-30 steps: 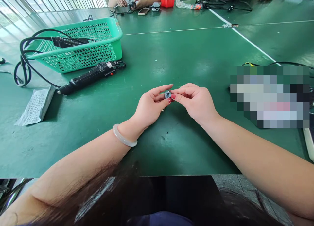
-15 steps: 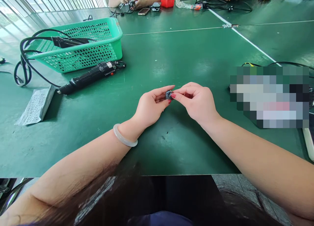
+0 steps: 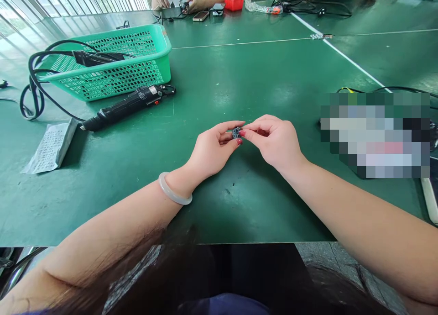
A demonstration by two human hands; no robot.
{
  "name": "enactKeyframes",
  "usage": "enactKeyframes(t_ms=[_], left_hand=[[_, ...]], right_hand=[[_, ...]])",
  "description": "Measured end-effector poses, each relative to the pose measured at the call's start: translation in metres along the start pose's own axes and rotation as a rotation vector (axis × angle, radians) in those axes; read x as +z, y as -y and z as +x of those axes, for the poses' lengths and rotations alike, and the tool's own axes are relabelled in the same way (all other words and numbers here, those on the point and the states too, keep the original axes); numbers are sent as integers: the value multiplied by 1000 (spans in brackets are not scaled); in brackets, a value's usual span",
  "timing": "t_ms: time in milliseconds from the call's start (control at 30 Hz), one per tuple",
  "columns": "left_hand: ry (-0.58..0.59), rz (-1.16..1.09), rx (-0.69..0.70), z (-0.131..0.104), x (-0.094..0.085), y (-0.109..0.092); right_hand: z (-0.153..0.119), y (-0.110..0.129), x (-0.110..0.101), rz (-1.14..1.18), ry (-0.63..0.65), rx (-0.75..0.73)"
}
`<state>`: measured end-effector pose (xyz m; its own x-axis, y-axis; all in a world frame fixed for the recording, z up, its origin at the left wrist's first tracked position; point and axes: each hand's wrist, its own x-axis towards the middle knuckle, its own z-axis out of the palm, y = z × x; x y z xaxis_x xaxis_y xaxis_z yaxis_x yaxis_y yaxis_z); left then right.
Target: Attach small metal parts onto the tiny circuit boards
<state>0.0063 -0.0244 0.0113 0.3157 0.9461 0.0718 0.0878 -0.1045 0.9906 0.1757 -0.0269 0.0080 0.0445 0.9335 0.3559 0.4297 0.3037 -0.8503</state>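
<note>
A small dark circuit board (image 3: 236, 132) with pale, shiny details is up between my two hands, over the middle of the table. My right hand (image 3: 275, 139) pinches its right side between thumb and forefinger. Around its left side my left hand (image 3: 214, 148) is closed, the thumb below and the fingers behind it. Both sets of fingertips nearly meet, so part of the board is hidden. On my left wrist is a pale bangle (image 3: 174, 191).
On the green table (image 3: 219, 214), a black electric screwdriver (image 3: 125, 107) lies left, before a green basket (image 3: 112, 68) holding black cable. A folded paper (image 3: 51, 146) lies nearby. Pixelated items (image 3: 376, 137) are at right. Across the table are a red box (image 3: 234, 2), a phone (image 3: 200, 16) and people's hands.
My left thumb and fingers have shifted slightly right, and the board has turned a little between my fingertips. Across the table, a person's hands have moved apart.
</note>
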Motion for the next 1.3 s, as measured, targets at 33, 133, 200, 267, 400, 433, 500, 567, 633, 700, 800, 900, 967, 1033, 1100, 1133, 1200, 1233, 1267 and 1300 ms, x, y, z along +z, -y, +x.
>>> enactKeyframes(t_ms=[33, 133, 200, 267, 400, 433, 500, 567, 633, 700, 800, 900, 967, 1033, 1100, 1133, 1200, 1233, 1267, 1300], left_hand=[[-3, 14, 8, 0, 0, 0], [-10, 48, 12, 1, -1, -1], [-17, 60, 7, 1, -2, -2], [-23, 64, 4, 1, -2, -3], [-29, 53, 18, 2, -2, -2], [-29, 52, 25, 2, -2, -2], [-36, 52, 43, 2, -1, -2], [-54, 52, 57, 1, 0, -2], [-72, 52, 61, 0, 1, -2], [-71, 40, 54, -1, 1, -2], [-31, 18, 43, -1, 0, -1], [-1, 27, 41, -1, -1, 0], [4, 30, 42, 0, -1, 0], [4, 25, 45, 0, -1, 0], [1, 18, 49, 0, -1, 0], [0, 16, 50, 0, 0, 0], [-2, 18, 51, 0, 0, 0], [-3, 22, 51, 0, 0, 0], [-6, 28, 54, 0, 0, 0], [-10, 35, 57, 0, 0, 0]], right_hand=[[0, 0, 0, 7, 7, 0], [0, 1, 0, 29, 20, 7], [0, 2, 1, 56, 29, 19], [0, 2, 1, 86, 39, 38], [0, 2, 1, 95, 42, 60], [0, 2, 1, 82, 38, 53], [0, 2, 1, 45, 25, 27], [1, 3, 1, 14, 9, 2], [1, 4, 1, -2, 1, -13], [1, 4, 1, 0, 1, -20], [1, 2, 0, 17, 8, -13], [2, 0, -2, 24, 19, 5], [2, 0, -2, 23, 22, 5], [2, 0, -2, 13, 21, -5], [2, 1, -2, -4, 15, -16], [1, 1, -1, -12, 11, -21], [1, 2, -1, -22, 4, -30], [1, 1, -1, -24, 3, -34], [1, 1, -1, -24, 2, -38], [0, 1, 0, -20, 2, -41]])
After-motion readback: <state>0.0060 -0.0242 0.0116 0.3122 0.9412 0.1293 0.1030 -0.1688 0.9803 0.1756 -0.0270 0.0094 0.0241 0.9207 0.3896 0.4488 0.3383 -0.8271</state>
